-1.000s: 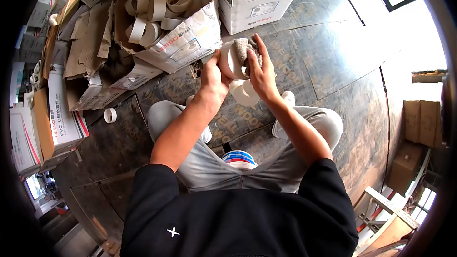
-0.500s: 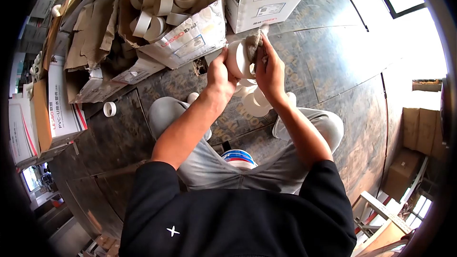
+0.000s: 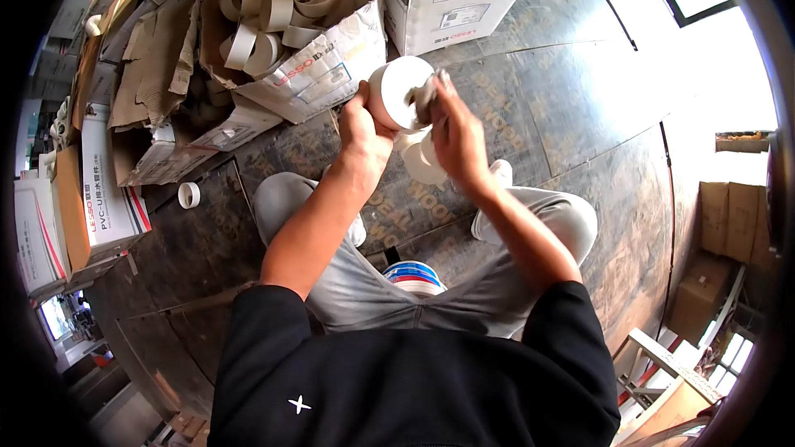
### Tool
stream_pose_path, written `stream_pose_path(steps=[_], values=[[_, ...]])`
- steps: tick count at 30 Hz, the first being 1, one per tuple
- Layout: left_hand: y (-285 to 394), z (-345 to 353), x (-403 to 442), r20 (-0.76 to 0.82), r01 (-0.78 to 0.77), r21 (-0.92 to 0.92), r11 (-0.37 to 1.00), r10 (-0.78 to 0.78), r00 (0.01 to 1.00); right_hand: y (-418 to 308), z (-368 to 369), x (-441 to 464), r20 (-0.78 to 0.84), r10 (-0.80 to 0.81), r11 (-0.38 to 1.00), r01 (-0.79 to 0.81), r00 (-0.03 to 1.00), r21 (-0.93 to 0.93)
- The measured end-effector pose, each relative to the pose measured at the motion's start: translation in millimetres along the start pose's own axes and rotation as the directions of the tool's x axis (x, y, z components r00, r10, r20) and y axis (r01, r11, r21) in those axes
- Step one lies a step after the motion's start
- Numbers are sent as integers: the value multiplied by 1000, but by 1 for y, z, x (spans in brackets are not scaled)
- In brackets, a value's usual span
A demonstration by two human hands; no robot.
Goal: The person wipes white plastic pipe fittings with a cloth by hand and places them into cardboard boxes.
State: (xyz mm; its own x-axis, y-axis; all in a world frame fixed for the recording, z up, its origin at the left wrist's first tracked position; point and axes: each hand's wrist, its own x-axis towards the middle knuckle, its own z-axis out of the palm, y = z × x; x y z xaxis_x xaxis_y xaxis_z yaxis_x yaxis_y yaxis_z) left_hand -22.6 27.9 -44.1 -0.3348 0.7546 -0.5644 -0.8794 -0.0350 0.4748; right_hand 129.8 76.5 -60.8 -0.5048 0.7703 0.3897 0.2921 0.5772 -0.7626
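My left hand (image 3: pixel 364 129) is closed around the side of a white PVC pipe fitting (image 3: pixel 397 87), held up in front of my knees. Its round end faces up toward me. A greyish rag (image 3: pixel 422 101) is bunched in my right hand (image 3: pixel 460 139) and pressed against the fitting's right rim. My right fingers are slightly smeared by motion. Below my hands, more white fittings (image 3: pixel 421 159) sit on the floor between my feet, partly covered by my right hand and the held piece.
An open carton (image 3: pixel 306 74) full of pipe fittings stands ahead on the left, beside a torn carton (image 3: pixel 199 145). A white box (image 3: pixel 464 0) stands behind. One small ring (image 3: pixel 189 194) lies on the dark floor (image 3: pixel 571 108). A striped bucket (image 3: pixel 414 275) is under me.
The fitting has moved slightly left and turned so its round end faces me. My right hand and the rag have shifted left and down along its rim.
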Motion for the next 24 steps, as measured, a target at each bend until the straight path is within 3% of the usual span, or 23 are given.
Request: stream_pose_path(steps=[2,3,5,7,9,10,11,13,16,17,19,20,21,23,24], values=[[0,-6,6,-53,-67,-28,997,65,996,-17,8,-20,46,35,999,-35,998,7],[-1,-8,7,-56,-68,-28,997,66,996,-11,14,-25,34,-138,983,141,990,-117],[-4,-10,7,-91,-85,42,995,89,992,-23,7,-26,175,-262,956,280,949,-87],[-5,-9,3,-69,-103,36,994,105,992,-34,-3,-18,178,-349,921,371,920,-115],[-2,-2,-5,24,-149,190,970,148,989,-28,-15,-11,120,-145,971,118,982,206],[0,12,-21,13,-170,255,952,173,985,-32,-16,-7,-21,44,908,-31,999,417],[-2,12,-20,9,-172,322,931,179,984,-32,-22,2,-110,244,847,-157,963,508],[-14,0,-6,61,-292,417,861,294,954,-14,-31,27,-211,411,740,-189,887,645],[-20,0,-9,120,-250,419,873,219,968,14,-40,29,121,613,567,-541,781,621],[-22,-3,-7,181,-244,444,862,180,967,10,-35,24,197,627,461,-563,754,686],[-25,-4,-5,214,-244,435,867,164,963,5,-23,16,5,326,837,-291,945,463],[-26,-3,-7,242,-246,422,873,154,958,-12,-27,12,28,316,868,-301,948,396],[-26,-3,-8,272,-254,409,877,148,951,-17,-30,12,-42,-89,991,93,995,96],[-25,3,-15,275,-274,393,878,172,946,-39,-31,12,141,-468,884,463,872,67],[-23,6,-18,286,-249,368,896,147,947,-37,-29,12,140,-469,883,464,872,68]])
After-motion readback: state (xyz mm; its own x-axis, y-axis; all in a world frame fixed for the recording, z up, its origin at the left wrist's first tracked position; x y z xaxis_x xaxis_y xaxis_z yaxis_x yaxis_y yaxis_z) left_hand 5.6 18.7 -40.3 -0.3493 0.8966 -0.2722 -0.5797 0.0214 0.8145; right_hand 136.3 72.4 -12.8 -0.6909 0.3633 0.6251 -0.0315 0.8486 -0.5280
